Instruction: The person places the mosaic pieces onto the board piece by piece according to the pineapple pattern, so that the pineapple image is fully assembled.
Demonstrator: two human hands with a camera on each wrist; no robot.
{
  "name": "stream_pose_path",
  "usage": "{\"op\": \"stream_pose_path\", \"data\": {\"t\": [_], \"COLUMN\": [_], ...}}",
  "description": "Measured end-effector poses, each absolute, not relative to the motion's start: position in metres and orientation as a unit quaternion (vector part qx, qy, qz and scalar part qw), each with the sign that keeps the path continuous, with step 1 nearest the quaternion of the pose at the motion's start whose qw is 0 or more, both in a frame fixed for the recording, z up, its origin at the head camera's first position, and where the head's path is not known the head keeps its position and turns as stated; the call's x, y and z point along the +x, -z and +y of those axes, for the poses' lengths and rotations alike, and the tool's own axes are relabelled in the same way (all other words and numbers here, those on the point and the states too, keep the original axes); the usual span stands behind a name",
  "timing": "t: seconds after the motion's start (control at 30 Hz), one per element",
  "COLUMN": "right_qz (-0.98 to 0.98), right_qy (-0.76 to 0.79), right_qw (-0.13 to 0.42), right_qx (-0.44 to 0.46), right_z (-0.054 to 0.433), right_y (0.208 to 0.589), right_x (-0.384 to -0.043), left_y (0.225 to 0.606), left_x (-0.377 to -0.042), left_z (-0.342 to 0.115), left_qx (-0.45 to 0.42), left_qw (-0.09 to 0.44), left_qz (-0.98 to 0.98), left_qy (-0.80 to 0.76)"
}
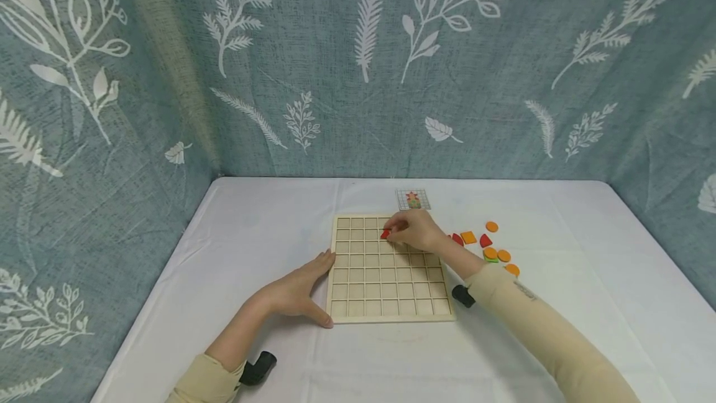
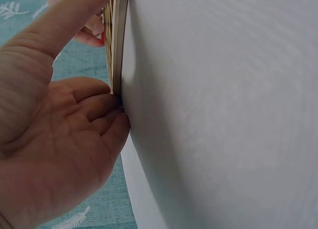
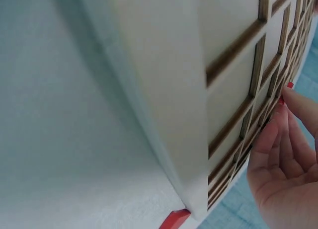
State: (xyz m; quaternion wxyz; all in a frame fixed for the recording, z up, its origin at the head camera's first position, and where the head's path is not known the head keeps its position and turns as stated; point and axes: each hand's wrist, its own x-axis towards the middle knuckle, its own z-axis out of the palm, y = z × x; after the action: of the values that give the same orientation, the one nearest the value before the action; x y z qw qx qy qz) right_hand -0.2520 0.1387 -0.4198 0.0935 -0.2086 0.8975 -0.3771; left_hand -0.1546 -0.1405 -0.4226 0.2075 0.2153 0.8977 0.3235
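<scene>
A square wooden grid board (image 1: 371, 275) lies on the white-covered table. My left hand (image 1: 293, 288) rests against its left edge, thumb near the front corner and fingers farther back. The left wrist view shows those fingertips right at the board's side. Over the back rows of the grid, my right hand (image 1: 416, 229) pinches a small red piece (image 1: 385, 234) between thumb and fingers. In the right wrist view, part of that red piece (image 3: 290, 85) shows at the fingertips, close over the grid; the rest is hidden by the fingers.
Right of the board lie several loose pieces: orange discs (image 1: 503, 255), an orange square (image 1: 468, 237), red wedge-like pieces (image 1: 485, 240) and a partly covered green one. A small patterned card (image 1: 413, 198) sits behind the board. A patterned curtain (image 1: 347, 123) hangs behind the table.
</scene>
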Motion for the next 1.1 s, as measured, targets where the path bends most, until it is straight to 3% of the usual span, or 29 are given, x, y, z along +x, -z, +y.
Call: {"op": "stream_pose_path", "data": {"t": [1.1], "right_qz": [0.898], "right_qy": [0.38], "right_qw": [0.107], "right_qx": [-0.193], "right_z": [0.1414], "right_y": [0.4186], "right_x": [-0.2483], "left_y": [0.4212], "left_x": [-0.1547], "left_z": [-0.1417], "left_qx": [0.211], "left_qw": [0.21], "left_qz": [0.898], "left_qy": [-0.324]}}
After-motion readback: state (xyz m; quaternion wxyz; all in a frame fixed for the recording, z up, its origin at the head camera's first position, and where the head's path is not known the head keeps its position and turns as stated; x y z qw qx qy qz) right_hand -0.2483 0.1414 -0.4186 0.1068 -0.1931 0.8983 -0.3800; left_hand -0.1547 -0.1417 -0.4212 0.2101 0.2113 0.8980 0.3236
